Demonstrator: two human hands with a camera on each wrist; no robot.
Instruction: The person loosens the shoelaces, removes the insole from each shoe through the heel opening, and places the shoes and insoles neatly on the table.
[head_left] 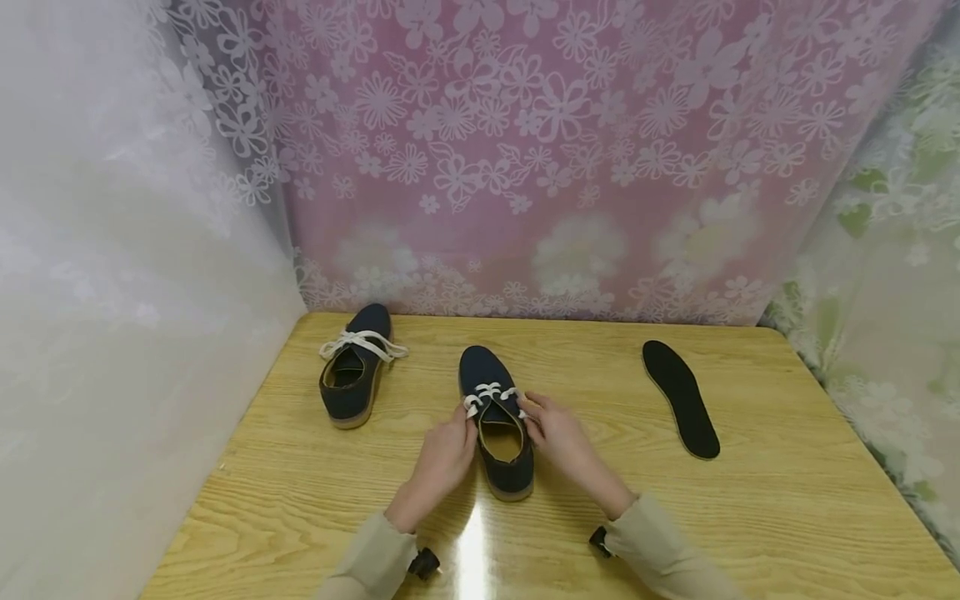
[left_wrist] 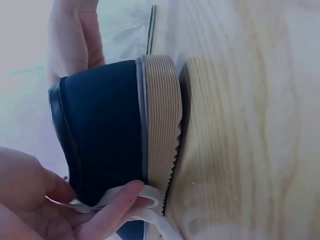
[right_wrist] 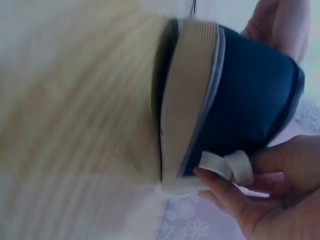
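Observation:
A dark blue shoe (head_left: 511, 472) stands on the table between both hands, its toe pointing away. White shoelaces (head_left: 489, 389) cross its front. At the shoe's left side my left hand (head_left: 444, 454) pinches a lace; in the left wrist view that lace (left_wrist: 150, 192) loops past the fingers beside the ribbed tan sole (left_wrist: 162, 110). My right hand (head_left: 564, 442) is at the other side, thumb and fingers on the lace there. That white lace (right_wrist: 227, 166) curls over the fingertips in the right wrist view. Inside the shoe a yellowish lining shows.
A matching shoe (head_left: 347, 406) with its white laces lying loose stands at the back left. To the right lies a black insole (head_left: 681, 398). The wooden table (head_left: 300, 500) ends at flowered curtains (head_left: 487, 167) behind and at the sides.

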